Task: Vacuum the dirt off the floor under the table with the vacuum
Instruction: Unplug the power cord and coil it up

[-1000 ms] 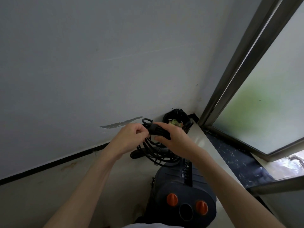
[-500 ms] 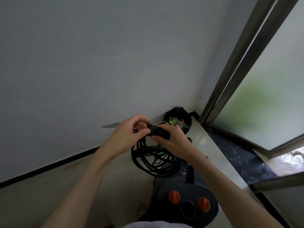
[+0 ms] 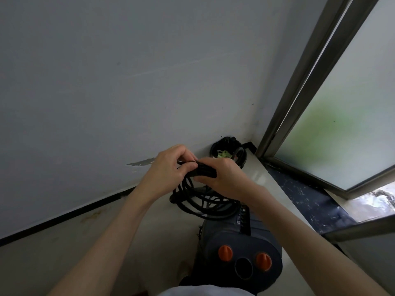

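Bare forearms, no sleeves; white garment (image 3: 205, 291) at the bottom edge.

Daylight enters through the frosted window (image 3: 346, 133) at right; wall (image 3: 128, 82) left of it is dim, grey, evenly shaded. Vacuum (image 3: 241, 251) below reads dark, low detail. Wide-angle bending of the window frame. Focus soft overall.

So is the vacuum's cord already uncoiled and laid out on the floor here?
No: the black cord hangs in a bundle of loops above the vacuum, gripped at its top by the left hand and the right hand.
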A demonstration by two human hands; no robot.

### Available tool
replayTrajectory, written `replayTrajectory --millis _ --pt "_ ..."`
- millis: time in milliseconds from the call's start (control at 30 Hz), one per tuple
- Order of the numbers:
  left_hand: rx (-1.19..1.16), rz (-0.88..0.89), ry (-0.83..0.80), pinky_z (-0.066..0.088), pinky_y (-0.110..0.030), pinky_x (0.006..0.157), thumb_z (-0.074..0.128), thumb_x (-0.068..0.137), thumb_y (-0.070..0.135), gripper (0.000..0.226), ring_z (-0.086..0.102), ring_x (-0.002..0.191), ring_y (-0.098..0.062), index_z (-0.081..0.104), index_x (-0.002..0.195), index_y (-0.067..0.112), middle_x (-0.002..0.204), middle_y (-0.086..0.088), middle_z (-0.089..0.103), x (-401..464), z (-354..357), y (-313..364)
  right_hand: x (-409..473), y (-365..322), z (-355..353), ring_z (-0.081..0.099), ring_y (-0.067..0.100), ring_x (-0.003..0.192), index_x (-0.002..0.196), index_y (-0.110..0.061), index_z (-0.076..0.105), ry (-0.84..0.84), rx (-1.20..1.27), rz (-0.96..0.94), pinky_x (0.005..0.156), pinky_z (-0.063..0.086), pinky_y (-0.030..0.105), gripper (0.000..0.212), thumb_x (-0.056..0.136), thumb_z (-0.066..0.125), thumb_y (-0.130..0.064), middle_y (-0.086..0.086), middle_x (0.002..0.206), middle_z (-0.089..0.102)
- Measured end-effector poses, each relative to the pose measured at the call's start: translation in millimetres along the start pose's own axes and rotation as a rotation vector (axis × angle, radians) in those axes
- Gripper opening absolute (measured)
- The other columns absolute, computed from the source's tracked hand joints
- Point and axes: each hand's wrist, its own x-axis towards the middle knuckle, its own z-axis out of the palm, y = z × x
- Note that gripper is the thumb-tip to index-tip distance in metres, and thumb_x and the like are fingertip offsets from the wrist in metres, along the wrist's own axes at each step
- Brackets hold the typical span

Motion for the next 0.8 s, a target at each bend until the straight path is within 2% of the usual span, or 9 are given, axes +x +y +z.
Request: replayTrajectory --millis 100,200,267,333,433,533,667,733,800 --pt "0.033 -0.054 -0.049 0.04 -0.005 0.072 0.065 0.086 0.01 0.028 0.059 0.084 -0.008 0.053 0.069 0.029 0.086 0.004 0.065 1.1 1.5 -0.2 -1.9 5.2 0.9 0.06 0.018 0.067 0.1 -0.01 0.067 0.011 -0.052 -0.04 0.065 0.048 0.032 0.02 0.086 0.069 -0.024 0.002 0.076 0.066" --pt "0.021 -0.121 -0.057 0.04 -0.006 0.065 0.066 0.086 0.015 0.024 0.054 0.073 -0.003 0.053 0.07 0.027 0.077 0.008 0.061 3.9 5.5 0.3 -6.4 10.5 3.4 0.058 0.015 0.063 0.094 -0.009 0.066 0.069 -0.032 -0.074 0.061 0.048 0.03 0.018 0.085 0.069 -0.024 -0.001 0.073 0.063" --pt "-0.063 -0.187 -0.088 0.043 -0.015 0.064 0.069 0.084 0.015 0.021 0.053 0.068 -0.007 0.053 0.073 0.023 0.075 0.004 0.06 7.2 5.4 -1.9 -10.7 12.6 5.6 0.059 0.018 0.063 0.092 -0.005 0.066 0.096 -0.075 -0.139 0.059 0.05 0.033 0.021 0.084 0.068 -0.024 0.002 0.072 0.064" --pt "-0.132 -0.239 -0.23 0.045 -0.017 0.065 0.068 0.085 0.013 0.017 0.053 0.069 -0.007 0.053 0.084 0.021 0.08 0.003 0.059 11.6 2.4 -2.5 -15.4 12.7 8.3 0.061 0.021 0.063 0.093 -0.004 0.068 0.131 -0.14 -0.205 0.056 0.052 0.038 0.026 0.081 0.066 -0.026 0.005 0.072 0.065" --pt "-0.176 -0.278 -0.391 0.044 -0.008 0.063 0.065 0.086 0.011 0.018 0.055 0.076 -0.007 0.053 0.098 0.018 0.086 0.004 0.056 22.0 -0.4 -2.2 -17.0 15.4 7.2 0.061 0.022 0.064 0.092 -0.003 0.068 0.182 -0.16 -0.229 0.056 0.053 0.04 0.033 0.084 0.057 -0.034 0.005 0.073 0.066" --pt "-0.205 -0.316 -0.403 0.045 -0.011 0.063 0.065 0.086 0.011 0.009 0.055 0.072 -0.005 0.059 0.088 0.018 0.08 0.004 0.059 32.8 4.2 3.3 -18.1 22.5 0.1 0.062 0.025 0.066 0.091 -0.001 0.068 0.201 -0.173 -0.197 0.059 0.052 0.042 0.041 0.086 0.052 -0.038 0.008 0.074 0.067" --pt "-0.316 -0.399 -0.384 0.046 -0.017 0.06 0.067 0.084 0.009 0.015 0.056 0.061 -0.006 0.06 0.072 0.014 0.068 0.002 0.06 39.5 22.5 2.4 -29.8 30.6 0.5 0.062 0.021 0.065 0.09 -0.003 0.069 0.264 -0.181 -0.139 0.06 0.052 0.031 0.036 0.083 0.056 -0.036 0.006 0.073 0.066" --pt "-0.367 -0.434 -0.351 0.045 -0.02 0.06 0.066 0.085 0.011 0.016 0.055 0.061 -0.008 0.059 0.071 0.013 0.067 0.001 0.059 40.3 36.8 0.3 -37.4 38.2 6.4 0.063 0.016 0.067 0.093 -0.005 0.07 0.308 -0.157 -0.068 0.063 0.05 0.022 0.027 0.081 0.067 -0.028 0.005 0.078 0.067" --pt "-0.301 -0.427 -0.296 0.042 -0.019 0.06 0.063 0.089 0.016 0.016 0.054 0.065 -0.009 0.06 0.074 0.014 0.069 0.002 0.058 40.9 55.9 -1.6 -44.7 45.1 12.1 0.06 0.008 0.071 0.101 -0.005 0.069 0.353 -0.049 0.06 0.07 0.047 0.011 0.028 0.078 0.075 -0.019 0.003 0.086 0.066"
